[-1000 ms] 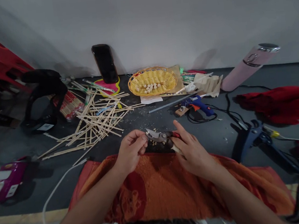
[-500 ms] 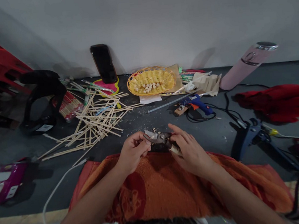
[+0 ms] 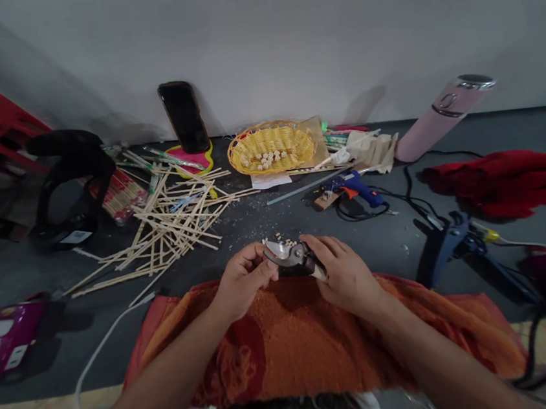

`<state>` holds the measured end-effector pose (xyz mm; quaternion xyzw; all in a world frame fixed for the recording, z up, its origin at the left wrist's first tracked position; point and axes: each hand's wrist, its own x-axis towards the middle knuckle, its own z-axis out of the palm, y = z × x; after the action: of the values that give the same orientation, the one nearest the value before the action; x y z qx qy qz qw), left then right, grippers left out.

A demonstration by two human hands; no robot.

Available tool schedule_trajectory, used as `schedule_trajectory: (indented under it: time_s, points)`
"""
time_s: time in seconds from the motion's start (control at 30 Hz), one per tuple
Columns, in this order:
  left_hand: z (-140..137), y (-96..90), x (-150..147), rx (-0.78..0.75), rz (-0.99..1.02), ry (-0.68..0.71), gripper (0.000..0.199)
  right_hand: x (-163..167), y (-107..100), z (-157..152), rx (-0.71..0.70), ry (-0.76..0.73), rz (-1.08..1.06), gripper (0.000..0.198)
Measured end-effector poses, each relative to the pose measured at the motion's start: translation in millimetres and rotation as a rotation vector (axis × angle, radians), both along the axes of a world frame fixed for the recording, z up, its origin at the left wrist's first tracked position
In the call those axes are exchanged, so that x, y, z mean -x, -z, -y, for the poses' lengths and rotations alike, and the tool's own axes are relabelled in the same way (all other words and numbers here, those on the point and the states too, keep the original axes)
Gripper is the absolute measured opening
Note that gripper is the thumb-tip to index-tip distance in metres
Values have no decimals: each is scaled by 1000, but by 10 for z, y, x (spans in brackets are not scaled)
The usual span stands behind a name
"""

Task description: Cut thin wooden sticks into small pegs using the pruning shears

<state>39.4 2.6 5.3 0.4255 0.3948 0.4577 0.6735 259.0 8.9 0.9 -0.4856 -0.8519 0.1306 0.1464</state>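
Note:
My right hand (image 3: 346,275) is wrapped around the handles of a pair of pruning shears (image 3: 294,254), whose blades point left. Close to the blade tips, my left hand (image 3: 246,279) is closed, thumb against fingers; whatever it pinches is too small or hidden to make out. Several short cut stick pieces (image 3: 280,237) lie on the dark table just beyond the shears. An orange towel (image 3: 307,344) is spread beneath my forearms, over the table's near edge.
Loose wooden sticks (image 3: 173,228) lie piled at left. A yellow wicker basket (image 3: 271,141) with small pieces stands by the wall, beside a phone (image 3: 184,117). Rightward are a blue glue gun (image 3: 362,188), a pink bottle (image 3: 444,115) and a red cloth (image 3: 509,181).
The fingers of my right hand have drawn in around the shears' handles. My left hand stays by the blade tips. The whole view has shifted slightly.

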Motion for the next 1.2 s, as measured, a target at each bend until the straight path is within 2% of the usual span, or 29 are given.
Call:
schedule_trajectory:
  time_s: [0.13,0.23,0.47,0.73,0.83,1.07,1.2]
  points:
    - [8,-28,20,-93,-183,19,24,-7,24,2,-32,23,26,66]
    - [24,-26,29,-90,-188,23,27,-17,21,12,-43,18,55,65]
    - [21,-20,45,48,-59,95,26,-36,36,-37,-84,-17,64,68]
    - [-39,1,104,299,151,253,28,-67,-15,-69,3,-99,48,71]
    - [-49,-35,105,354,203,266,28,-60,-15,-63,3,-100,36,70]
    - [-34,-90,120,340,214,281,28,-22,-3,-3,-41,-80,9,58]
    - [-26,-70,90,244,103,197,29,-19,9,3,-59,-37,23,59]
